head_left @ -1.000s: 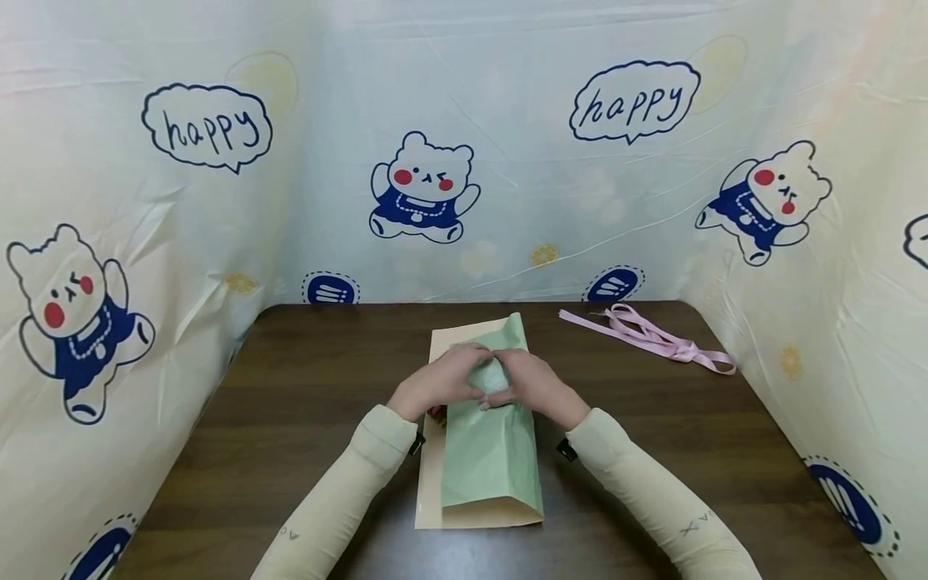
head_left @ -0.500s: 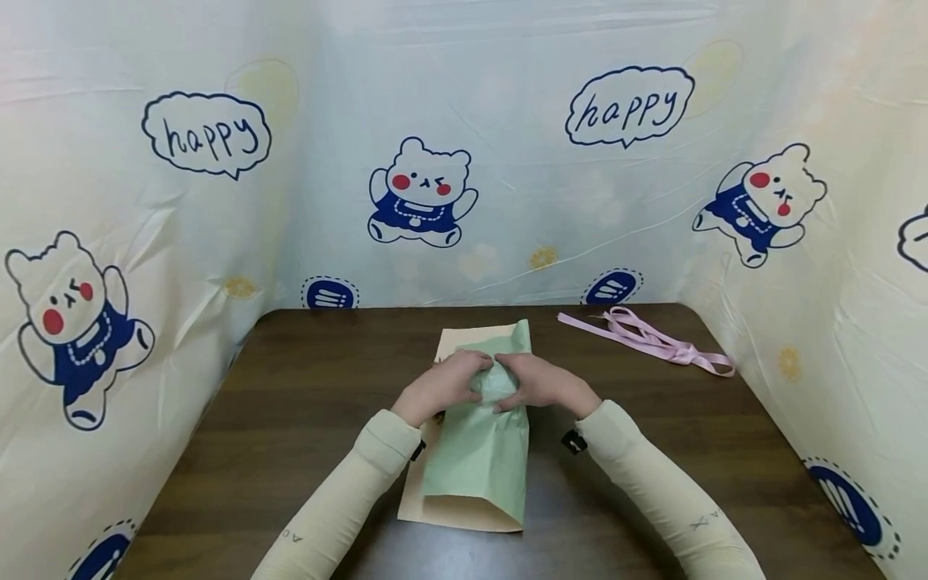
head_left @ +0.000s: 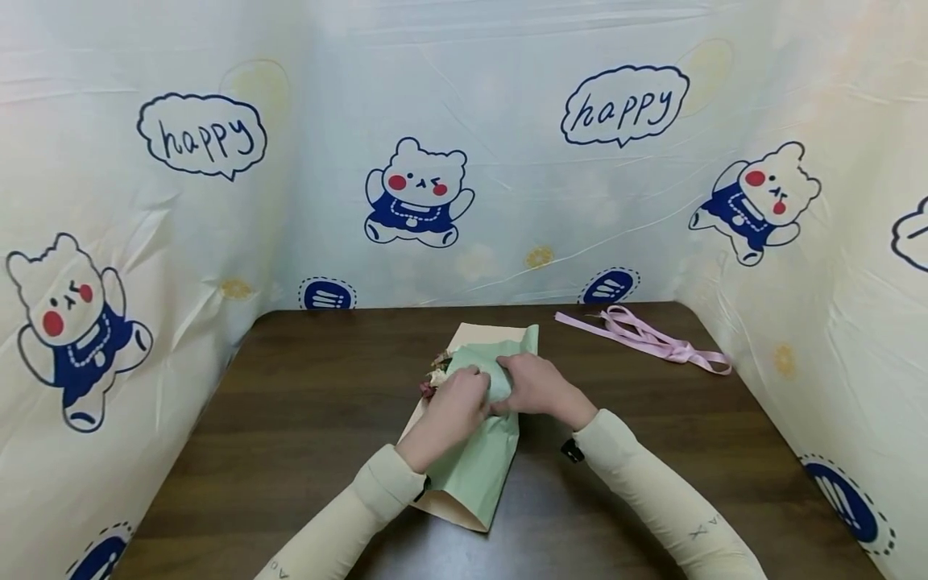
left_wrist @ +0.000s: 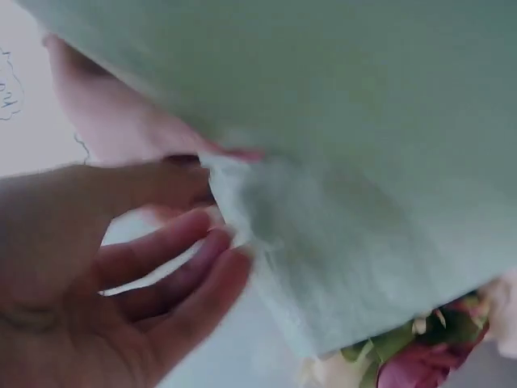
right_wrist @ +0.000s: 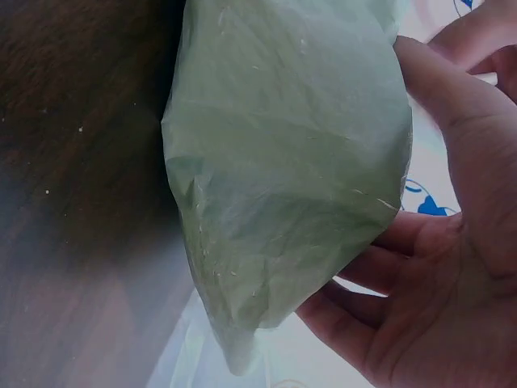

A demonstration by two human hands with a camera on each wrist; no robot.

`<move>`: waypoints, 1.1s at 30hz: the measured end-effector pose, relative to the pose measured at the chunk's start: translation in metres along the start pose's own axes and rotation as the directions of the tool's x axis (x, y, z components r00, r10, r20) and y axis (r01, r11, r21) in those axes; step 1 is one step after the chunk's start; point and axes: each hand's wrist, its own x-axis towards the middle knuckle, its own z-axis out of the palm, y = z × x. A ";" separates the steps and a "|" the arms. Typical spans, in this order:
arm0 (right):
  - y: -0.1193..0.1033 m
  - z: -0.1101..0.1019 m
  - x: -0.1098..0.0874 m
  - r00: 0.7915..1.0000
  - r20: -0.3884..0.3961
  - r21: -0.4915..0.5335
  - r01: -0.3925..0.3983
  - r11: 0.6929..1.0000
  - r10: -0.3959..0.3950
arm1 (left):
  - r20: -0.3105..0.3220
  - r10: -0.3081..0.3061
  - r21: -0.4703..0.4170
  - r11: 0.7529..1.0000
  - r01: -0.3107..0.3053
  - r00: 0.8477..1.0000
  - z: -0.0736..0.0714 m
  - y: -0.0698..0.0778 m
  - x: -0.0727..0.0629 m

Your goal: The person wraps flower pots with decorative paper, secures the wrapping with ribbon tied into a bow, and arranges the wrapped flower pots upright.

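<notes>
Pinching the green paper [head_left: 467,471] from both sides, I had my fingers bent at its gathered middle. My left hand [head_left: 453,411] was curled over the near fold, thumb and fingertips almost together at the paper's edge. My right hand [head_left: 540,387] held the other side less tightly, thumb in front and fingers spread behind the edge. The wrap lay slanted at the middle of the brown table [head_left: 304,451], its bottom end open towards me and a peach backing sheet [head_left: 482,332] showing at the top. Flowers [head_left: 437,374] poked out on the left, just beyond my left hand, one of them dark red. Cream sleeves [head_left: 670,495] covered my forearms. Well apart, at the far right, lay a looped pink ribbon [head_left: 652,338]; behind the table hung a cloth [head_left: 478,97] printed with bears.
</notes>
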 end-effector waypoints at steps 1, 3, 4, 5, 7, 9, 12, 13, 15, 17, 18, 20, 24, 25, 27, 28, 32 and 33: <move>0.000 0.000 0.000 1.000 0.000 -0.003 0.001 1.000 -0.001 | 0.013 -0.021 -0.036 0.999 0.022 1.000 0.001 0.002 -0.002; 0.001 -0.001 0.000 1.000 0.004 -0.007 0.012 1.000 -0.012 | 0.047 -0.059 -0.111 0.992 0.064 0.997 0.005 0.004 -0.004; 0.001 -0.002 -0.001 1.000 0.011 -0.007 0.023 1.000 -0.023 | 0.061 -0.077 -0.146 0.986 0.086 0.995 0.007 0.004 -0.005; 0.002 -0.004 -0.001 0.999 0.024 -0.005 0.039 0.999 -0.039 | 0.074 -0.096 -0.175 0.979 0.107 0.993 0.008 0.005 -0.006; 0.004 -0.008 -0.002 0.995 0.067 0.014 0.074 0.997 -0.075 | 0.102 -0.129 -0.215 0.965 0.149 0.986 0.011 0.006 -0.008; 0.008 -0.013 -0.003 0.986 0.126 0.049 0.106 0.993 -0.112 | 0.129 -0.152 -0.225 0.958 0.178 0.980 0.013 0.010 -0.012; 0.013 -0.021 -0.004 0.966 0.205 0.106 0.136 0.985 -0.155 | 0.166 -0.175 -0.182 0.962 0.205 0.970 0.015 0.016 -0.016; 0.014 -0.024 -0.004 0.961 0.225 0.128 0.135 0.983 -0.161 | 0.171 -0.187 -0.164 0.963 0.215 0.967 0.016 0.019 -0.017; 0.018 -0.026 -0.003 0.953 0.254 0.158 0.129 0.979 -0.167 | 0.183 -0.213 -0.168 0.955 0.244 0.960 0.019 0.022 -0.019; 0.020 -0.027 -0.002 0.950 0.265 0.210 0.107 0.972 -0.162 | 0.193 -0.241 -0.201 0.939 0.278 0.951 0.021 0.025 -0.020; 0.021 -0.027 -0.001 0.951 0.262 0.231 0.103 0.967 -0.164 | 0.196 -0.253 -0.225 0.929 0.294 0.948 0.022 0.026 -0.021; 0.023 -0.025 0.000 0.953 0.250 0.269 0.099 0.958 -0.169 | 0.200 -0.263 -0.269 0.911 0.311 0.944 0.023 0.028 -0.022; 0.025 -0.022 0.001 0.959 0.219 0.279 0.116 0.953 -0.181 | 0.195 -0.254 -0.279 0.912 0.302 0.947 0.024 0.030 -0.022; 0.026 -0.022 0.000 0.959 0.218 0.275 0.117 0.954 -0.180 | 0.194 -0.250 -0.272 0.915 0.297 0.948 0.024 0.030 -0.022; 0.025 -0.022 -0.001 0.959 0.221 0.268 0.115 0.957 -0.177 | 0.193 -0.252 -0.252 0.921 0.296 0.948 0.024 0.029 -0.022; 0.025 -0.022 -0.002 0.959 0.224 0.265 0.113 0.958 -0.176 | 0.187 -0.253 -0.247 0.923 0.295 0.949 0.024 0.029 -0.022; 0.023 -0.024 -0.008 0.955 0.239 0.256 0.112 0.960 -0.175 | 0.169 -0.256 -0.219 0.932 0.289 0.952 0.024 0.024 -0.022; 0.022 -0.025 -0.009 0.954 0.241 0.253 0.114 0.961 -0.177 | 0.171 -0.255 -0.219 0.932 0.289 0.952 0.025 0.023 -0.022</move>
